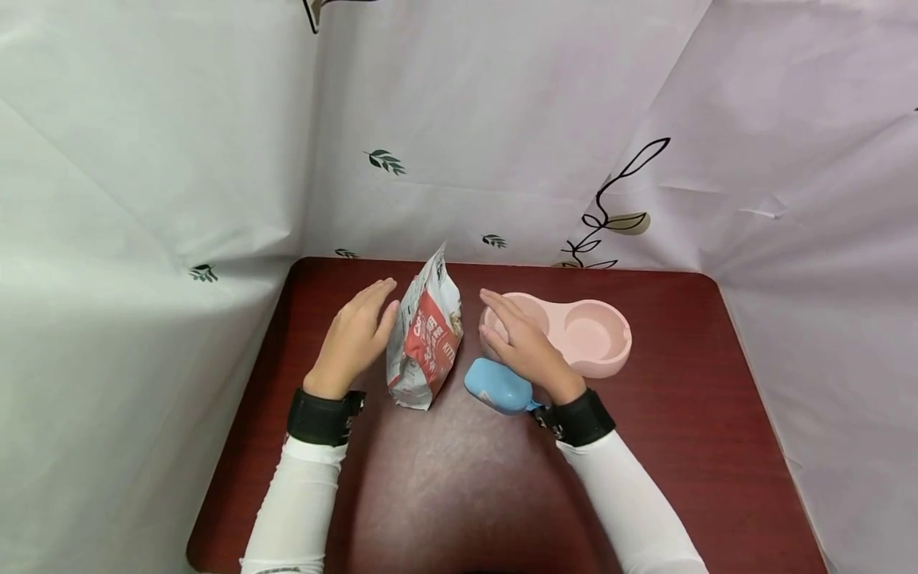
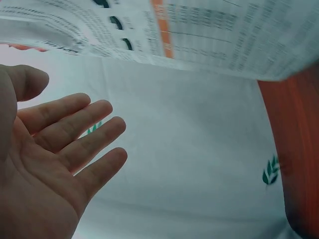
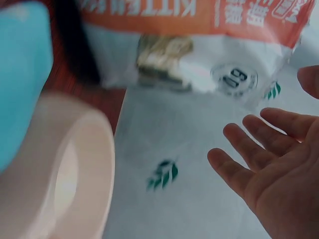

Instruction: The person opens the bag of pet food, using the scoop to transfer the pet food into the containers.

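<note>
The fingers (image 2: pixel 94 145) of the left hand (image 1: pixel 351 341) are extended and slightly spread, thumb apart, with nothing in them. Those of the right hand (image 1: pixel 529 344) are likewise stretched out and hold nothing. Between the 2 hands stands 1 white-and-red printed bag (image 1: pixel 433 335), upright, its narrow top edge raised; the left hand is just beside its left face, the right hand a little off its right. Beneath the right hand, toward the near side, lies 1 blue rounded object (image 1: pixel 500 387). Farther right, 1 pink double bowl (image 1: pixel 562 319) with 2 round wells is partly hidden by that hand. All 3 rest on a dark red table (image 1: pixel 688 399). Beyond hangs a pale cloth (image 1: pixel 473 104) with leaf prints.
</note>
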`<state>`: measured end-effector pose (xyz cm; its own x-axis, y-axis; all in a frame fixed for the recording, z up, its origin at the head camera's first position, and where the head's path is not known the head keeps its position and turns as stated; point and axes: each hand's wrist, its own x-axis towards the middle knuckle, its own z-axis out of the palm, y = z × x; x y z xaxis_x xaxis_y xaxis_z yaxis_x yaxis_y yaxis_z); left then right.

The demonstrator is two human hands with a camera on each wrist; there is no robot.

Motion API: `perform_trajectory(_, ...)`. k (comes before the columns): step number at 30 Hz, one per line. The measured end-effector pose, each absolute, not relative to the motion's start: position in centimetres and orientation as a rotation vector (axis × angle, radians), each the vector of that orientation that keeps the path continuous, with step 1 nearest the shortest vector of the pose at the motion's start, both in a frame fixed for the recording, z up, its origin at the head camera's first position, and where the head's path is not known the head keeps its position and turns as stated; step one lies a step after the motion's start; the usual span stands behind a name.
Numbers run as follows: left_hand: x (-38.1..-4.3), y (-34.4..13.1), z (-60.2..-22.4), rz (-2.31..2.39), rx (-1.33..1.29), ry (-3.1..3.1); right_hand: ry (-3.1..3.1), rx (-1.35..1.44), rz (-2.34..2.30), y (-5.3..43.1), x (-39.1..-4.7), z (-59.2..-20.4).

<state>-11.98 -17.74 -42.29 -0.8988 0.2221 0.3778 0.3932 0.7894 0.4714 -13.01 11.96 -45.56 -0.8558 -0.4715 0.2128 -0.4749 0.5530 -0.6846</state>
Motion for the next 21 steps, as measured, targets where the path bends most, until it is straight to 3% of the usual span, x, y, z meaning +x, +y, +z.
perform_trajectory(13,-17.1,-15.4,-40.5,-1.298,-0.387,-2.692,-2.715,0.685,1.638,6.8,-15.6,-44.6)
perform_trajectory(21,-18.4,-14.3,-39.3,-1.382,-0.413,-2.811,-2.702,0.689,1.742,5.8,-16.1,-44.3)
